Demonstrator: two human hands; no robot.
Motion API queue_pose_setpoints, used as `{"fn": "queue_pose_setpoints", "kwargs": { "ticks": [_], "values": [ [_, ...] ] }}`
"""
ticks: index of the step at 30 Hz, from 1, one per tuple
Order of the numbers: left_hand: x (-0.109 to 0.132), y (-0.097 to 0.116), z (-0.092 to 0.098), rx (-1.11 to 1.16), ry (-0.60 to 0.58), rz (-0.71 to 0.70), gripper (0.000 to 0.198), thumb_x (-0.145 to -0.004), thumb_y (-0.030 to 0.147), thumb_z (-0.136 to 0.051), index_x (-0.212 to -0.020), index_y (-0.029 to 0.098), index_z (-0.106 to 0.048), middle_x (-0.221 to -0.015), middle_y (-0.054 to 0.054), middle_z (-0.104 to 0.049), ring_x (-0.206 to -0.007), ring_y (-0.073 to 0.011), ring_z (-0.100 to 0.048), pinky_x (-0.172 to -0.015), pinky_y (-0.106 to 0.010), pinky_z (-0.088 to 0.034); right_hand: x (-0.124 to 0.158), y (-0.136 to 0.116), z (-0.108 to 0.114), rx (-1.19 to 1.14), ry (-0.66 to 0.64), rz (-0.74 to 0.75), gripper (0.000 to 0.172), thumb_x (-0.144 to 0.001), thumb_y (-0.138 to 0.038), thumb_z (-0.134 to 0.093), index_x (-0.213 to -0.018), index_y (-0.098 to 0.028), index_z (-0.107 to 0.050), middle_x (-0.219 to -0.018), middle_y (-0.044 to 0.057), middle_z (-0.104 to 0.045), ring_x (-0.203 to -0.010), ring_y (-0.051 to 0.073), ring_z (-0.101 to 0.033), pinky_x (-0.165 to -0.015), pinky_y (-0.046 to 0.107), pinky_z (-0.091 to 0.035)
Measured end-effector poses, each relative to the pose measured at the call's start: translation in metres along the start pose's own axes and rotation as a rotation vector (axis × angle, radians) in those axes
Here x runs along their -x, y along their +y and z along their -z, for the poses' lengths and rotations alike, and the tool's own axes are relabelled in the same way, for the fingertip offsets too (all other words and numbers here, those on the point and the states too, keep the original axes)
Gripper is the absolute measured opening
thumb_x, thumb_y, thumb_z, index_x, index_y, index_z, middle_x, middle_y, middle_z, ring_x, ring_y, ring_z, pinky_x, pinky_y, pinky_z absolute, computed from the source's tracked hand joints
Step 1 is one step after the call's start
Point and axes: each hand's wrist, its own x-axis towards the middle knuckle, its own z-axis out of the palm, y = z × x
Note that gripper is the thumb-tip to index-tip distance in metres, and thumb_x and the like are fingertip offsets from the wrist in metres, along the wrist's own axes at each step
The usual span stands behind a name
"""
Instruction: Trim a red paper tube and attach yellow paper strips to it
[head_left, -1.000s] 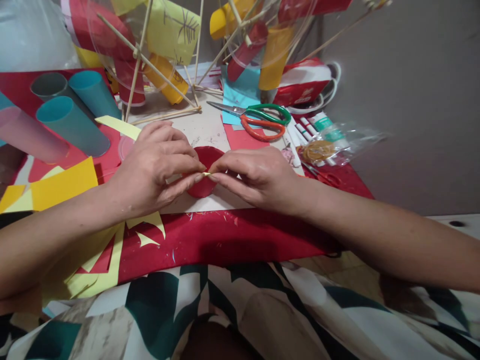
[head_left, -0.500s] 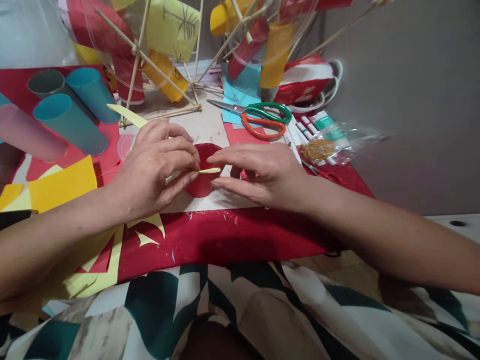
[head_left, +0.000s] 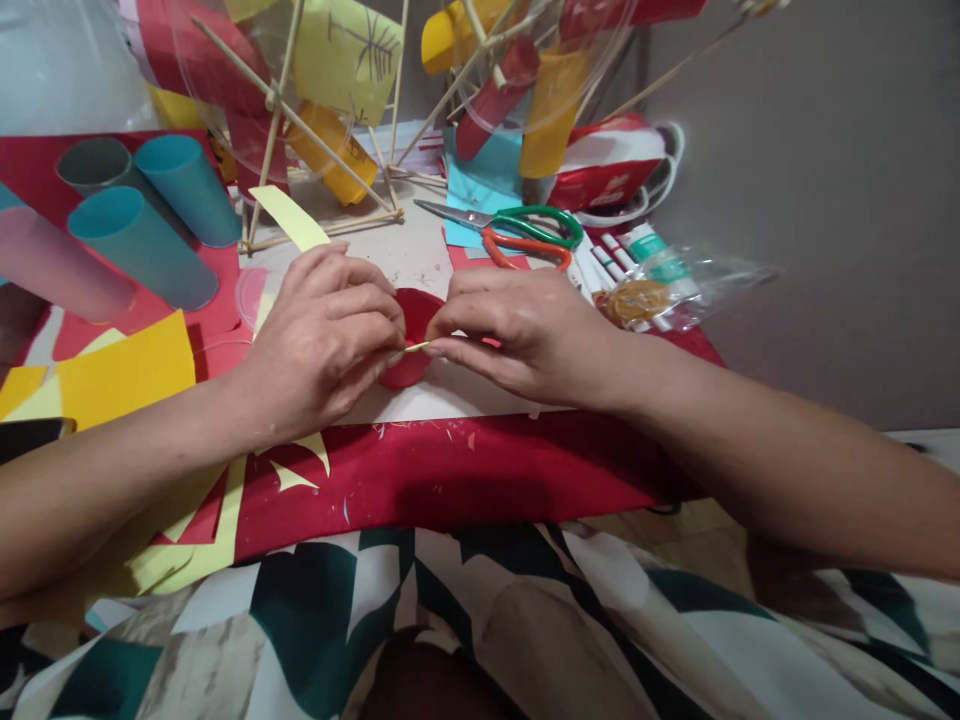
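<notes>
A strip of pale yellow paper sticks up behind my left hand, whose fingers are closed on it. What looks like the strip's narrow end shows between the two hands, and the thumb and fingertips of my right hand pinch it. Just behind and below the fingertips is a red round piece, partly covered by both hands; whether it is a flat disc or a short tube, I cannot tell. A white board lies under the hands.
Scissors with green and orange handles lie beyond my right hand. Blue paper tubes stand at the left near yellow paper. A stick frame with coloured tubes rises behind. Rubber bands in a plastic bag lie to the right.
The fingers of my right hand have closed from an open gap onto the strip's end. The strip's upper part has swung right and upward.
</notes>
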Motion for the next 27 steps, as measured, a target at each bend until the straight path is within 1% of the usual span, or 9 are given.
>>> {"fn": "queue_pose_setpoints", "kwargs": {
  "ticks": [3, 6, 11, 13, 15, 18, 20, 23, 27],
  "values": [
    [0.002, -0.004, 0.003, 0.03, -0.012, 0.014, 0.016, -0.093, 0.038, -0.06, -0.093, 0.022, -0.065, -0.093, -0.003, -0.072, -0.107, -0.0256, -0.062, -0.101, -0.049, -0.044, -0.002, 0.001, 0.004, -0.018, -0.029, 0.008, 0.024, -0.099, -0.026, -0.049, -0.087, -0.016, -0.067, -0.078, 0.005, -0.06, -0.069, 0.015, -0.054, -0.061, 0.028, -0.038],
    [0.003, -0.008, 0.007, 0.066, -0.027, 0.047, 0.015, -0.094, 0.036, -0.059, -0.097, 0.023, -0.065, -0.095, -0.004, -0.07, -0.107, -0.024, -0.062, -0.097, -0.045, -0.047, -0.002, 0.004, 0.009, -0.09, -0.06, -0.02, 0.021, -0.098, -0.025, -0.051, -0.087, -0.017, -0.067, -0.076, 0.004, -0.061, -0.068, 0.015, -0.055, -0.062, 0.029, -0.039],
    [0.0, -0.009, 0.011, 0.106, -0.023, 0.067, 0.017, -0.093, 0.037, -0.056, -0.093, 0.023, -0.065, -0.093, -0.003, -0.066, -0.094, -0.0201, -0.063, -0.096, -0.043, -0.049, -0.002, 0.003, 0.016, -0.226, -0.087, -0.094, 0.016, -0.095, -0.025, -0.059, -0.088, -0.018, -0.071, -0.073, 0.002, -0.062, -0.067, 0.014, -0.058, -0.064, 0.028, -0.043],
    [-0.002, -0.007, 0.013, 0.108, -0.005, 0.074, 0.014, -0.092, 0.035, -0.057, -0.091, 0.023, -0.065, -0.091, -0.002, -0.066, -0.09, -0.0192, -0.063, -0.095, -0.043, -0.049, -0.001, -0.002, 0.018, -0.222, -0.044, -0.116, 0.014, -0.094, -0.028, -0.061, -0.094, -0.018, -0.072, -0.072, 0.002, -0.063, -0.067, 0.014, -0.058, -0.065, 0.028, -0.043],
    [-0.005, -0.003, 0.016, 0.112, 0.019, 0.073, 0.009, -0.091, 0.031, -0.059, -0.09, 0.024, -0.064, -0.09, -0.002, -0.066, -0.087, -0.0183, -0.063, -0.094, -0.041, -0.049, 0.001, -0.007, 0.02, -0.184, 0.03, -0.119, 0.018, -0.095, -0.029, -0.061, -0.102, -0.018, -0.072, -0.075, 0.002, -0.064, -0.07, 0.015, -0.06, -0.068, 0.029, -0.044],
    [-0.009, 0.003, 0.023, 0.149, 0.04, 0.054, 0.005, -0.088, 0.026, -0.064, -0.09, 0.022, -0.062, -0.086, 0.0, -0.067, -0.083, -0.0162, -0.063, -0.097, -0.041, -0.048, 0.004, -0.014, 0.022, -0.112, 0.083, -0.086, 0.022, -0.096, -0.029, -0.058, -0.109, -0.018, -0.071, -0.082, 0.003, -0.064, -0.076, 0.016, -0.06, -0.071, 0.031, -0.043],
    [-0.01, 0.008, 0.027, 0.185, 0.042, 0.045, 0.007, -0.088, 0.026, -0.066, -0.09, 0.021, -0.061, -0.083, 0.001, -0.068, -0.08, -0.015, -0.063, -0.1, -0.041, -0.046, 0.005, -0.016, 0.021, -0.091, 0.068, -0.057, 0.02, -0.097, -0.029, -0.057, -0.107, -0.019, -0.072, -0.084, 0.003, -0.063, -0.077, 0.016, -0.058, -0.071, 0.031, -0.041],
    [-0.008, 0.015, 0.03, 0.168, 0.025, 0.048, 0.008, -0.088, 0.028, -0.066, -0.087, 0.021, -0.062, -0.083, 0.0, -0.068, -0.079, -0.015, -0.062, -0.098, -0.041, -0.047, 0.005, -0.015, 0.02, -0.122, 0.033, -0.028, 0.019, -0.096, -0.03, -0.059, -0.101, -0.019, -0.073, -0.082, 0.002, -0.061, -0.075, 0.015, -0.056, -0.069, 0.03, -0.039],
    [-0.001, 0.022, 0.024, 0.077, -0.056, 0.058, 0.009, -0.09, 0.029, -0.058, -0.086, 0.022, -0.063, -0.081, 0.001, -0.069, -0.08, -0.0148, -0.065, -0.104, -0.043, -0.044, 0.005, -0.012, 0.017, -0.182, -0.023, -0.012, 0.018, -0.096, -0.028, -0.059, -0.1, -0.018, -0.073, -0.081, 0.002, -0.06, -0.073, 0.012, -0.053, -0.068, 0.028, -0.037]
  ]
}}
